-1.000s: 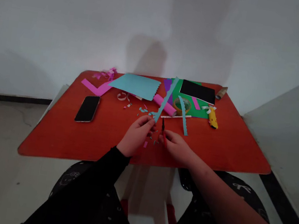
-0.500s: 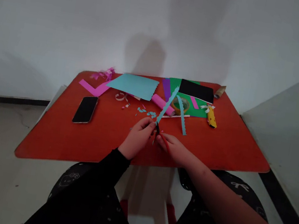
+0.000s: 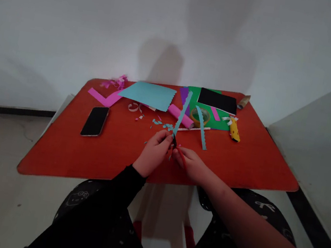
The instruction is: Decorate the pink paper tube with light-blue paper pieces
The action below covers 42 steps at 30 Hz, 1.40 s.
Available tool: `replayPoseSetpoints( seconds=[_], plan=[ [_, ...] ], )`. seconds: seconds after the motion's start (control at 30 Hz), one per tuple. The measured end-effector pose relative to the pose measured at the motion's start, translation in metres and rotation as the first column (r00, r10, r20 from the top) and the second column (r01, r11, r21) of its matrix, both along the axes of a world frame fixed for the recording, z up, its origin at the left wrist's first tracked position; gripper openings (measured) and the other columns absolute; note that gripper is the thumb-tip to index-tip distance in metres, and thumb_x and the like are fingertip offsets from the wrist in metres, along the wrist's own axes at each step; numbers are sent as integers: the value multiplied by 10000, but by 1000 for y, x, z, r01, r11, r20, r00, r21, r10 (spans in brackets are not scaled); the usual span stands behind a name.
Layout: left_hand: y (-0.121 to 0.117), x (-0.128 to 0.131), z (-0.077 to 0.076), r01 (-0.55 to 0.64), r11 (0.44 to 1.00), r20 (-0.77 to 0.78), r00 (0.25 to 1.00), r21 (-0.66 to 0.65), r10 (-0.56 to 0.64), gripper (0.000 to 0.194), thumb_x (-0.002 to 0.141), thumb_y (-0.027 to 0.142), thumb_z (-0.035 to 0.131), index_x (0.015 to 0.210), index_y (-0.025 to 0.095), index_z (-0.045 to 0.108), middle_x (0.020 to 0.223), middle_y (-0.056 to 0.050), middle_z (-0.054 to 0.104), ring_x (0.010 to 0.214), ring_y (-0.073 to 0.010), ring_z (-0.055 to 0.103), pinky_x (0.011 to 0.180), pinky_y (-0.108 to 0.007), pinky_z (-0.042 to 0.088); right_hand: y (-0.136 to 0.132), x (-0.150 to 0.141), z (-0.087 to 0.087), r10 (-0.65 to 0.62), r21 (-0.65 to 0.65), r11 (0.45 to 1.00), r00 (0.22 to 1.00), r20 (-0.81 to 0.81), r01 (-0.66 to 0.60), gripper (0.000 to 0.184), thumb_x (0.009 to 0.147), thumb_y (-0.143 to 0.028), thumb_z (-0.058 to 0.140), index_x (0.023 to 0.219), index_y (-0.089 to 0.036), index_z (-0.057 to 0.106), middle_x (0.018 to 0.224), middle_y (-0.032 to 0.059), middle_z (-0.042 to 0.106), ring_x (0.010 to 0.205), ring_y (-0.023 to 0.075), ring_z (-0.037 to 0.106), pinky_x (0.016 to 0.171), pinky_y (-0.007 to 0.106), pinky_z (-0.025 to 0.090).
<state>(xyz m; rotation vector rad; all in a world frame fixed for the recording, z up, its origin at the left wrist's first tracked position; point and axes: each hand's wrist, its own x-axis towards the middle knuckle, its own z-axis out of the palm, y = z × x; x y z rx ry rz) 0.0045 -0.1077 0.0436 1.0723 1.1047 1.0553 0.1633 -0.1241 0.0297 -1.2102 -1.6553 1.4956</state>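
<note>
My left hand (image 3: 154,152) pinches the lower end of a long light-blue paper strip (image 3: 182,114) that stands up and leans away from me. My right hand (image 3: 193,165) is closed on small red-handled scissors (image 3: 178,148), whose dark blades meet the strip just beside my left fingertips. Both hands hover over the near middle of the red table (image 3: 241,161). Small blue paper snippets (image 3: 162,124) lie scattered on the table just beyond my hands.
A black phone (image 3: 95,120) lies at the left. Farther back lie a light-blue sheet (image 3: 149,94), pink strips (image 3: 103,97), a pink roll (image 3: 182,116), a tape roll (image 3: 200,116), green paper (image 3: 219,122), a black card (image 3: 217,100), a second scalloped blue strip (image 3: 202,130) and a yellow cutter (image 3: 234,130).
My right hand has brought the scissors from a little to the right up against the strip. The strip's upper end has swung slightly, and it now stands more upright.
</note>
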Motion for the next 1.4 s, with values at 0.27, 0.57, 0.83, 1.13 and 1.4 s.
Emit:
replayPoseSetpoints(
  seconds=[0.27,0.57,0.83,1.13,1.4],
  plan=[
    [1,2,-4,-42,993,-95,994,107,52,262,902,370,608,727,202,509,729,20,493,692,-120,466,647,-232,403,1,-2,2,-21,35,999,999,43,19,512,926,-672,543,708,-209,521,689,-16,500,673,154,434,646,285,346],
    [-3,8,-4,-47,992,-109,992,117,60,274,891,370,609,702,208,494,703,22,445,672,-132,408,640,-249,361,-1,-3,-5,-54,20,998,999,8,54,501,932,-662,546,717,-213,491,705,-21,502,679,151,432,637,280,338],
    [-4,8,-7,-45,994,-67,996,95,52,256,898,345,615,718,205,500,718,25,438,669,-120,408,621,-230,365,-1,-2,-5,-56,7,998,998,14,56,511,919,-673,553,714,-207,512,688,-21,483,666,149,418,618,280,327],
    [-3,6,-3,-24,982,-155,986,187,54,276,917,311,576,678,198,497,690,19,468,677,-126,444,641,-255,367,0,1,-3,-59,46,997,994,95,55,525,917,-675,533,697,-203,471,677,-30,433,656,135,391,602,280,281],
    [19,-22,14,-85,974,-174,977,209,122,201,862,381,677,954,204,656,884,-11,666,735,-133,564,690,-267,449,1,6,7,34,-11,999,978,207,-32,495,911,-642,550,769,-173,617,691,-5,525,679,159,470,621,280,313]
  ],
)
